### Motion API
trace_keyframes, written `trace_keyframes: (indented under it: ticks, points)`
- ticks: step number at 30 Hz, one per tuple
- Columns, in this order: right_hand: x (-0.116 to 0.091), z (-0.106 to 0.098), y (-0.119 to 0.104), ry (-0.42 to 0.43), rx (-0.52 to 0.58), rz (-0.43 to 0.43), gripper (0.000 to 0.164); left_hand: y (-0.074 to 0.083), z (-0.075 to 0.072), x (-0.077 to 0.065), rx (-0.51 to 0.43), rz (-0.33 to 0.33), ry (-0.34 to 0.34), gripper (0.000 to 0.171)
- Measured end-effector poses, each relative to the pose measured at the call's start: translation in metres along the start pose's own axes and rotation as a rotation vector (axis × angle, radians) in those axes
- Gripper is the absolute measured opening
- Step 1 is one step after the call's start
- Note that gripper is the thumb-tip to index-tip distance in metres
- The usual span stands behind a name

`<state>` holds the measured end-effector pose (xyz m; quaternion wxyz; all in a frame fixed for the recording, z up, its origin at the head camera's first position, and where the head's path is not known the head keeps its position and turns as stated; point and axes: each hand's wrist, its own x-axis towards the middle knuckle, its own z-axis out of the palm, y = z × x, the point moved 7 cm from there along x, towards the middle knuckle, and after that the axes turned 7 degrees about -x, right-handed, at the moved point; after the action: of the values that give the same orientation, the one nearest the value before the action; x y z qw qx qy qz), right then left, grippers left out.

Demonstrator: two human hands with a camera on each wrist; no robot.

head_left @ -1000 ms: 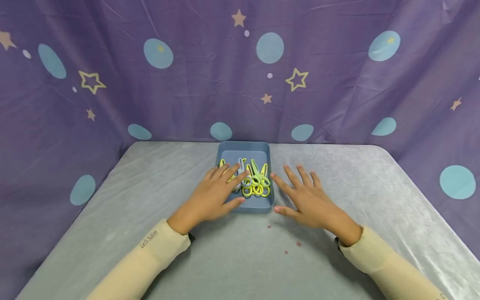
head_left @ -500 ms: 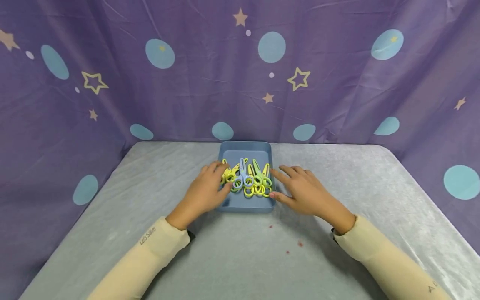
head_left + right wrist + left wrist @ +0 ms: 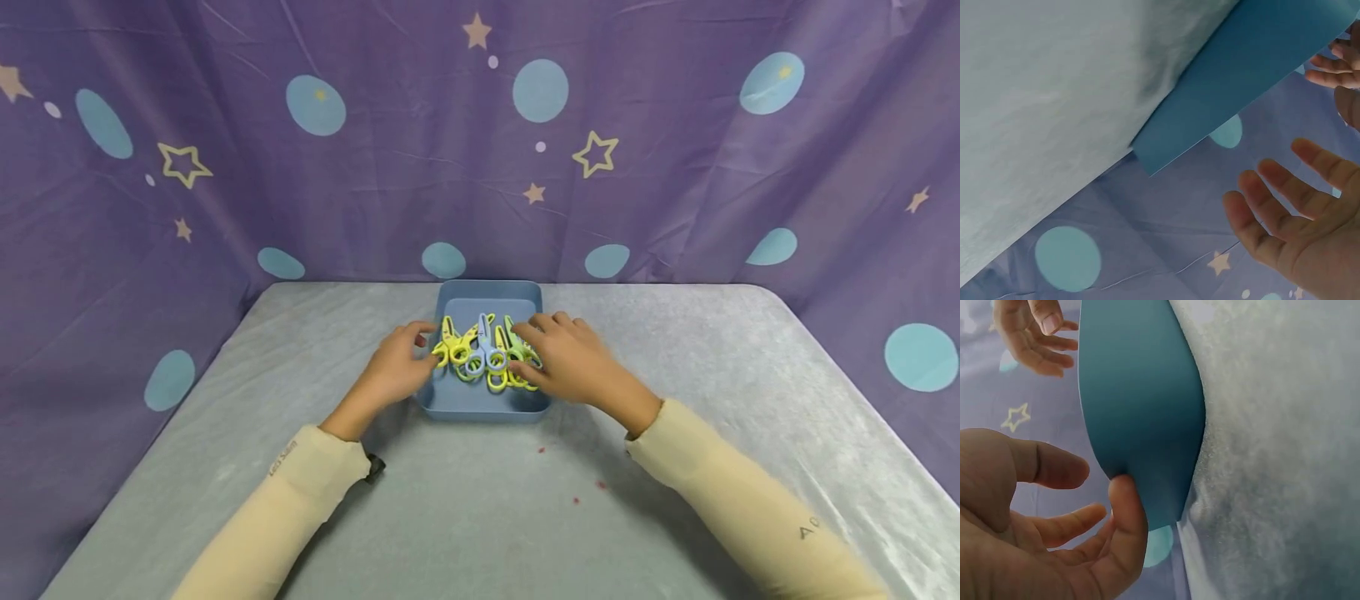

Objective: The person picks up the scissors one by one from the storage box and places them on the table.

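A blue-grey tray [image 3: 486,409] holds several small craft scissors. Light-blue scissors [image 3: 483,337] lie near the middle, with yellow scissors [image 3: 451,338] to their left. Green scissors [image 3: 510,330] and more yellow ones sit at the right, partly covered by my right hand [image 3: 573,360]. That hand hovers over the tray's right side, its fingers spread and relaxed in the right wrist view. My left hand [image 3: 393,367] is at the tray's left rim, fingers loosely bent. In the left wrist view, one fingertip [image 3: 1125,487] appears to touch the tray's outer wall; thumb and fingers stay apart.
A grey cloth [image 3: 360,533] covers the table, with a few small red spots [image 3: 601,485] in front of the tray. A purple curtain [image 3: 405,192] with stars and dots stands behind and at the sides.
My left hand has drawn back from over the scissors to the tray's left rim. My right hand has moved left, from beside the tray to above the right-hand scissors.
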<state>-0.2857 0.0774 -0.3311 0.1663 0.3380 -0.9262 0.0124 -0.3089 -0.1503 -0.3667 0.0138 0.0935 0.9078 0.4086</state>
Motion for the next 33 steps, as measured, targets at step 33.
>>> trace_keyframes:
  ticks: [33]
  points:
    - [0.064, 0.047, -0.039, -0.418, -0.045, 0.167, 0.069, -0.023, 0.000, 0.006, -0.264, -0.206, -0.105, 0.059]
